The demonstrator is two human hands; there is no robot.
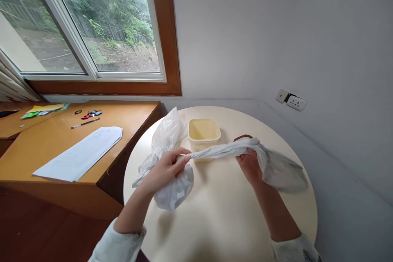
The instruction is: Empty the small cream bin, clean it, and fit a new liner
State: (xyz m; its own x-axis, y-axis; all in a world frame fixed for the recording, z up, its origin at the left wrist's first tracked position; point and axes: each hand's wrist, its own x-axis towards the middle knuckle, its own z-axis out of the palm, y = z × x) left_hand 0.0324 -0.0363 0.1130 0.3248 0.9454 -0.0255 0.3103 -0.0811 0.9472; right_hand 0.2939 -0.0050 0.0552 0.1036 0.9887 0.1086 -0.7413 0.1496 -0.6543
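Note:
A white plastic bag (221, 150) is stretched, twisted thin, between my two hands above a round table. My left hand (167, 168) pinches its narrow left end with thumb and fingers. My right hand (250, 166) grips it farther along, and the loose, wider end hangs over to the right of the wrist. Crumpled white plastic (175, 192) bulges below my left hand; whether it is part of the same bag I cannot tell. Behind the stretched plastic stands an open, pale yellow square container (204, 129). Another clear-white plastic bag (167, 133) rises to its left.
The round cream table (227, 221) stands against the wall. A brown-rimmed item (243, 136) lies partly hidden behind my right hand. On the wooden desk (135, 110) to the left are papers (82, 153), a pen (85, 123) and keys (92, 114). A wall socket (296, 102) is at right.

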